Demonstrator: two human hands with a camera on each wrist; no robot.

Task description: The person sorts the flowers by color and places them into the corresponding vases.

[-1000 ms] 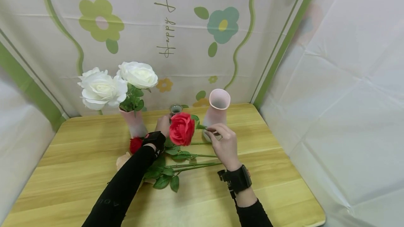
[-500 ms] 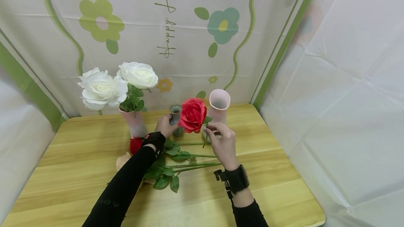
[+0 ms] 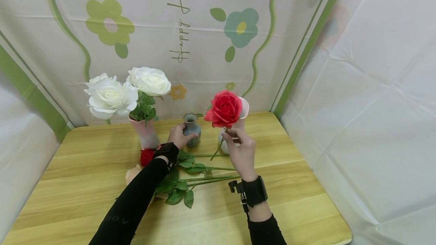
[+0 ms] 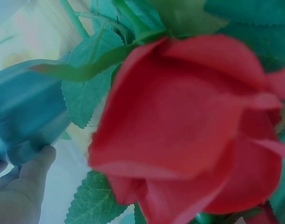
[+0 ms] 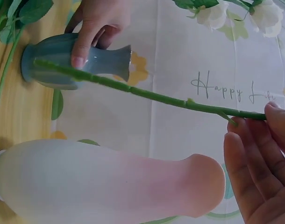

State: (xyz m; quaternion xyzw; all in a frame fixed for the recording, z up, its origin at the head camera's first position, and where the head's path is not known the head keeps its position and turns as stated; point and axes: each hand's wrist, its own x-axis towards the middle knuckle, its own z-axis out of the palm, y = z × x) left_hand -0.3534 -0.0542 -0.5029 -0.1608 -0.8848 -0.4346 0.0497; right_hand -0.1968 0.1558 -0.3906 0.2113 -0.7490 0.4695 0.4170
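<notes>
My left hand point(image 3: 178, 136) grips the small blue-grey vase point(image 3: 193, 134), which stands upright near the table's back edge; the thumb lies across its body. The right hand point(image 3: 243, 154) pinches the stem of a red rose point(image 3: 225, 109) just below the bloom. In the right wrist view the bare green stem point(image 5: 156, 97) hangs down, its lower end overlapping the blue vase's base. Behind the rose in the head view stands a tall pink-and-white vase point(image 3: 223, 144), partly hidden. Another red rose point(image 4: 180, 121), lying by the left wrist, fills much of the left wrist view.
Two white roses point(image 3: 112, 95) stand in a pink-and-white vase point(image 3: 144, 133) at the back left. Several leafy stems point(image 3: 211, 179) lie across the wooden table point(image 3: 289, 192), with a peach bloom point(image 3: 132, 174) beside the left forearm. A printed cloth point(image 3: 201, 48) hangs behind.
The right hand has turned the red rose from sideways to upright, its bloom moving up and right and its stem now pointing down. The left hand and blue-grey vase have stayed nearly in place.
</notes>
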